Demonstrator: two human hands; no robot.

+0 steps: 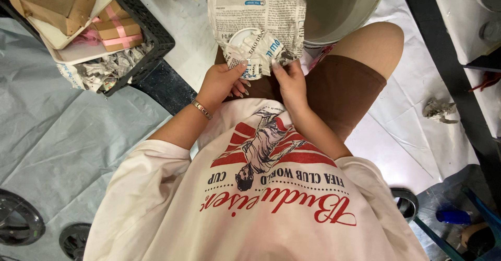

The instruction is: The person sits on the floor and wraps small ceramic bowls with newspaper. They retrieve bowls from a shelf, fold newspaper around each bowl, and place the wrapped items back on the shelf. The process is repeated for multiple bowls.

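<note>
- The left hand [220,81] is gripping the lower left edge of a round white plate [249,49], thumb pressing on top and fingers curling underneath.
- The right hand [290,81] is pinching the newspaper sheet [255,10] at the plate's lower right, fingers closed on the paper.
- The newspaper sheet is draping over most of the plate (only a white arc of rim is showing), and the bundle is hovering above the person's lap, just in front of the brown shorts [342,91].
- A bracelet [201,109] is sitting on the left wrist.
- A large pale bucket [339,5] is standing just beyond the bundle, beside the bare knee.
- A black crate [148,36] on the far left is holding flat boards, pink-ribboned boxes and crumpled newspaper.
- A crumpled paper wad [438,109] is lying on the white floor covering to the right, well apart from the hands.
</note>
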